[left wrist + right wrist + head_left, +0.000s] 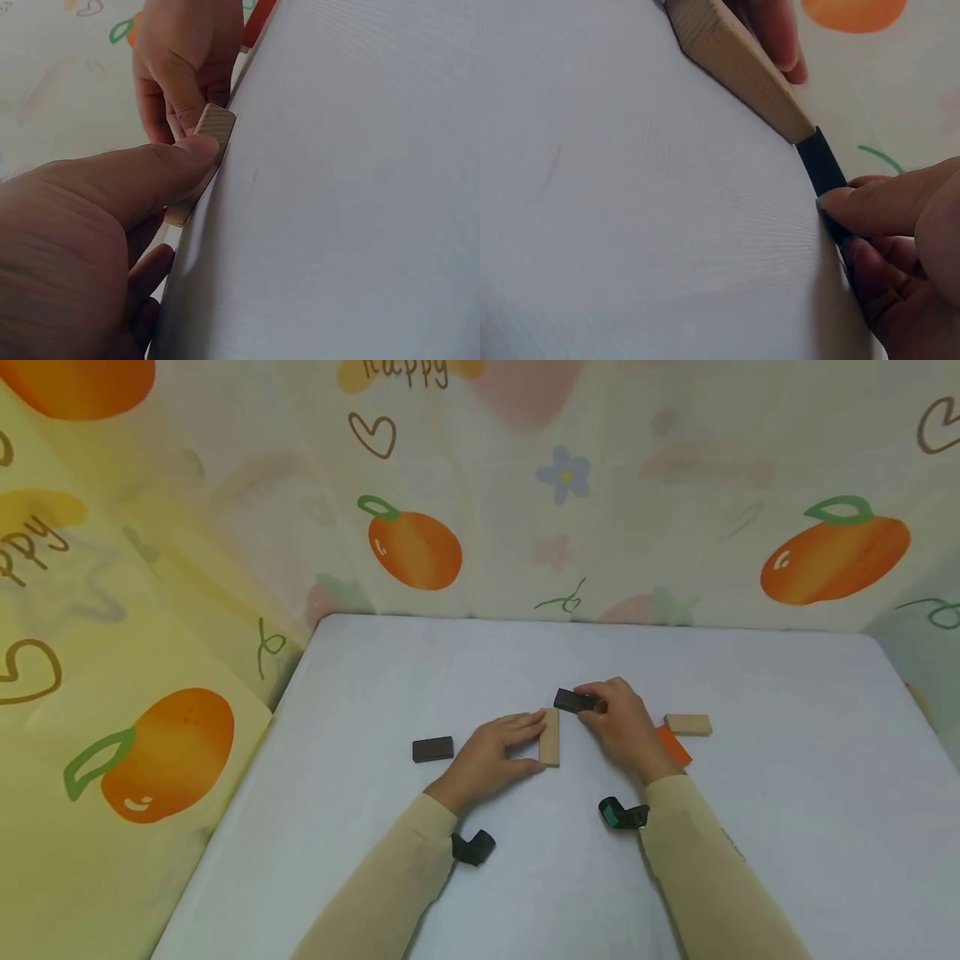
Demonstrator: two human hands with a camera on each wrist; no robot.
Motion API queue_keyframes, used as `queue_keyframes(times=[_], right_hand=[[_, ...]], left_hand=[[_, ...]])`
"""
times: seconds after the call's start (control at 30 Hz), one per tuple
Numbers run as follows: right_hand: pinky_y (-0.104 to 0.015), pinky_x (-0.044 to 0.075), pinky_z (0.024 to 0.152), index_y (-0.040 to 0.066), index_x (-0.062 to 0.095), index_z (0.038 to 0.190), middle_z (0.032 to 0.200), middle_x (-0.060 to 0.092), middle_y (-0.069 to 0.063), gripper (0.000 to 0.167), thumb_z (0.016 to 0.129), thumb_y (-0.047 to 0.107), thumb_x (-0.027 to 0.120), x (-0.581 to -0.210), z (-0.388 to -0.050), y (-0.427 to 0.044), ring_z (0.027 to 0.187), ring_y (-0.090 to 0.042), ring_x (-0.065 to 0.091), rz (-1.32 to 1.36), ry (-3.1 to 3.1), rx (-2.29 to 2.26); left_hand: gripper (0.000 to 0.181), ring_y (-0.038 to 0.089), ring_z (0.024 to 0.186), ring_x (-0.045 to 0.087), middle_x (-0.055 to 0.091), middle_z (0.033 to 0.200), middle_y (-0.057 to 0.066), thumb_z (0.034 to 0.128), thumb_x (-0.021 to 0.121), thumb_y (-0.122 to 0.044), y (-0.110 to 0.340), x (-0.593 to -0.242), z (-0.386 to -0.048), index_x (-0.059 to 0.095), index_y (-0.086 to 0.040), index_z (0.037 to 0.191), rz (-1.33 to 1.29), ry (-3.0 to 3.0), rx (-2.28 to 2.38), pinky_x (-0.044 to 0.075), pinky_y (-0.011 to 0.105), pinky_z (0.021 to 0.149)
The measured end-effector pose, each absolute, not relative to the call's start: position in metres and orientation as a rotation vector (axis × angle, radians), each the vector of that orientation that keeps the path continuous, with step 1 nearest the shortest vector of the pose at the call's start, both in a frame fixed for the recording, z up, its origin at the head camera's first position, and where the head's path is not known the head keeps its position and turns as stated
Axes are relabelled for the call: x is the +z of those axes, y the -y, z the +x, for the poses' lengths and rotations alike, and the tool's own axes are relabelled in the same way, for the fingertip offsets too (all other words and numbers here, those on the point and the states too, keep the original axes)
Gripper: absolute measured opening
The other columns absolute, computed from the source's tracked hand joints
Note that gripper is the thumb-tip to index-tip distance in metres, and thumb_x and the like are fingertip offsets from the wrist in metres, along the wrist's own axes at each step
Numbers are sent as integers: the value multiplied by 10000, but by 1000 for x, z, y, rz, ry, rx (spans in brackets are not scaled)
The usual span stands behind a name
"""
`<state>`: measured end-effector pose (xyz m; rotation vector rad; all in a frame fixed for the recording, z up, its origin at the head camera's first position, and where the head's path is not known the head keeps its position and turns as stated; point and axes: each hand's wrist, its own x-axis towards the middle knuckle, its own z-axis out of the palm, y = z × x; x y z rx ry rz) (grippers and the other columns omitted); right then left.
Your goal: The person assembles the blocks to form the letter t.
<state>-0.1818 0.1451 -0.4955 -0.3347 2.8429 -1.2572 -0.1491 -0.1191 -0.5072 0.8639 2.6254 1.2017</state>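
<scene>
A light wooden block lies lengthwise away from the person on the white table. My left hand grips it, thumb at the near end and fingertips by the far end; the thumb on the block shows clearly in the left wrist view. Just beyond its far end is a dark block, which my right hand pinches between thumb and fingers. In the right wrist view the dark block appears at the end of the light block; whether they touch I cannot tell.
Another dark block lies left of the left hand. Right of the right hand are an orange flat piece, partly hidden by the wrist, and a second light wooden block. A printed cloth hangs behind the white table.
</scene>
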Motion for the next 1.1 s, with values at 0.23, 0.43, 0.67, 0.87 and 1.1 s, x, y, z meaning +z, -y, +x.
queue_keyframes(times=[0.23, 0.43, 0.67, 0.87, 1.1], right_hand=[[-500, 465, 946, 15, 708, 1416, 1265, 557, -203, 379, 1039, -18, 700, -499, -176, -140, 1060, -352, 545, -287, -2799, -1326], [-532, 462, 1043, 37, 693, 1451, 1346, 530, -188, 410, 1050, -16, 622, -503, -173, -136, 1159, -349, 551, -294, -2789, -1363], [-560, 428, 1141, 37, 693, 1453, 1378, 538, -190, 427, 1048, -21, 573, -505, -173, -133, 1306, -371, 539, -318, -2817, -1349], [-563, 419, 1151, 48, 693, 1456, 1380, 540, -190, 447, 1034, -30, 569, -505, -174, -132, 1326, -373, 531, -330, -2846, -1328], [-561, 413, 1158, 52, 697, 1453, 1383, 543, -180, 454, 1025, -31, 572, -510, -175, -132, 1328, -366, 532, -328, -2839, -1344]], left_hand=[[671, 173, 1519, 449, 513, 1632, -69, 942, 906, -223, 118, -506, -149, 625, -88, 1536, 865, -2634, 1194, 337, 368, 1222], [672, 177, 1523, 443, 501, 1636, -89, 942, 904, -219, 118, -506, -148, 624, -96, 1540, 839, -2641, 1171, 332, 377, 1225], [667, 168, 1530, 429, 490, 1643, -97, 954, 893, -218, 117, -505, -148, 615, -104, 1549, 820, -2630, 1169, 325, 377, 1229], [670, 128, 1534, 408, 473, 1653, -125, 956, 893, -226, 117, -506, -150, 613, -124, 1555, 816, -2623, 1178, 320, 358, 1227], [727, 128, 1519, 431, 479, 1651, -118, 930, 916, -201, 120, -505, -149, 594, -122, 1578, 793, -2638, 1273, 340, 365, 1218]])
